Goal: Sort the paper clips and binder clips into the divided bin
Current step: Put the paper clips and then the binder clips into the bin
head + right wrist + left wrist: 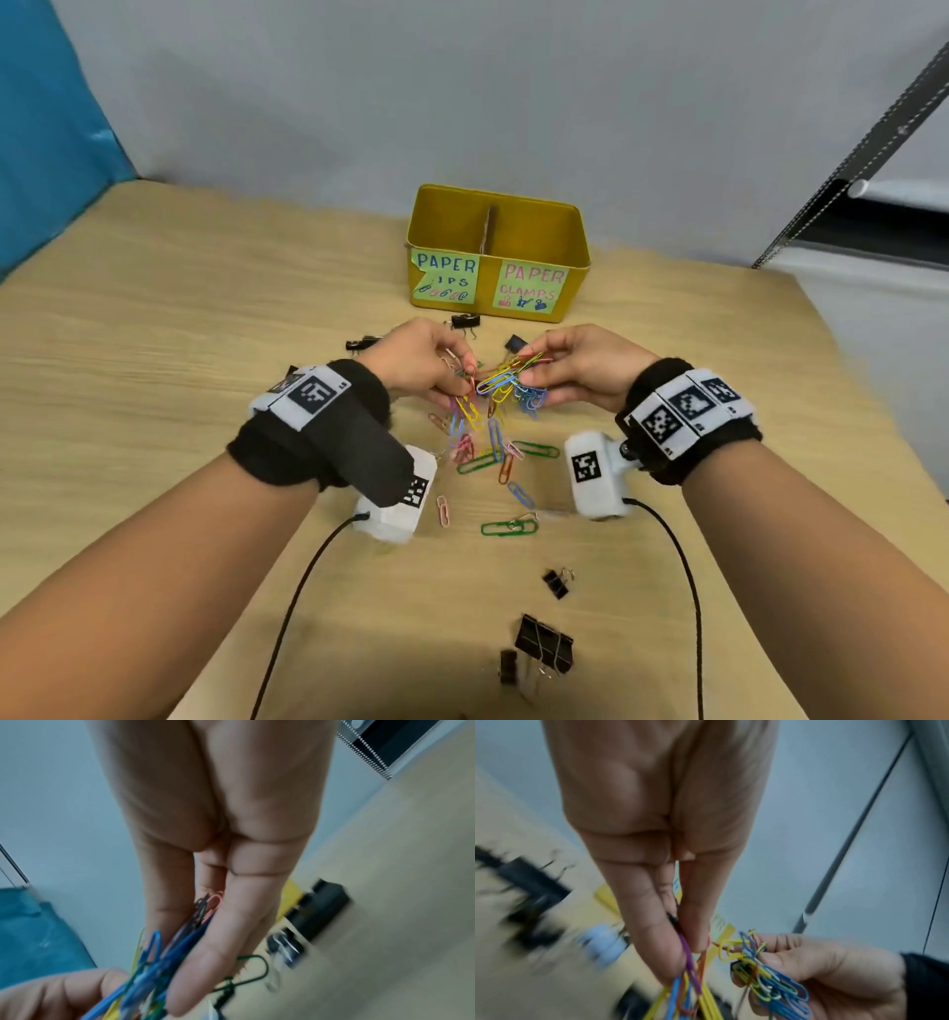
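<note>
Coloured wire, in a tangle of paper clips (495, 390), is held up between the two hands above the wooden table (154, 318). The tangle's long axis runs across from hand to hand, with loose ends hanging down toward the table. At the left, the left hand (416, 362) is pinched narrowly on one end of the bunch; in the left wrist view its fingers (652, 925) are seen closed on purple, orange, yellow and blue clips. At the right, the right hand (580, 367) is curled round the other end, where mostly blue and yellow clips are gathered.

A black binder clip (359, 343) lies just left of the left hand, and two more are seen beyond the hands, toward the bin. Below the held tangle, loose paper clips (506, 462) are scattered flat on the table, pointing every way; a green pair (509, 528) lies crosswise nearer the person. Closer still, a large binder clip (544, 643) and two smaller ones are laid.

Behind the hands, the yellow divided bin (575, 241) stands with its long side facing the person, labelled for paper clips at left and clamps at right, split by a cardboard divider (488, 228). What the compartments hold cannot be told.
</note>
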{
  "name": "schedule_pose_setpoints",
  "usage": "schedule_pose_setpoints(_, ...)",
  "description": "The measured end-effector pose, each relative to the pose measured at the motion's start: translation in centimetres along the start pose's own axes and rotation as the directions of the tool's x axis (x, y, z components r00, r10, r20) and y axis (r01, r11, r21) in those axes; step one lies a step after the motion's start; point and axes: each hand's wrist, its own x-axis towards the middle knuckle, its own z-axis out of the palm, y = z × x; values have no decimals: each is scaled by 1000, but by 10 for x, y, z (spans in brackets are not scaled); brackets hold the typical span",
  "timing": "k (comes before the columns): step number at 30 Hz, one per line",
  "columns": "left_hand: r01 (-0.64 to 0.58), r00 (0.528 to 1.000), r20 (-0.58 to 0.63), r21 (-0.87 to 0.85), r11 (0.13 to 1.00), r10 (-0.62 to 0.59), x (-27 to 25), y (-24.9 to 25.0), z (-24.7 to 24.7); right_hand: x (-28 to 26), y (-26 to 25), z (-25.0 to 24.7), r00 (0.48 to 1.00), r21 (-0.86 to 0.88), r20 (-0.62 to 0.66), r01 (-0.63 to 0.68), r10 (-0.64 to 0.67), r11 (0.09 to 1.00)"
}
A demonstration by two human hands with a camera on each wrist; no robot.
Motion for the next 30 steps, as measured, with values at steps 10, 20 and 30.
schedule_pose_setpoints(10,-196,867,-477,-58,979,146,72,76,-87,72,-132,-12,944,34,-220,258,-244,966)
schedule_pose_setpoints(20,22,883,-433,421,907,179,71,75,-88,112,-127,6,883,-588,-331,84,-334,804)
schedule_pose_setpoints(30,4,979,162,606,795,-128,-3,7,-10,14,-20,24,994,-849,4,-57,114,526)
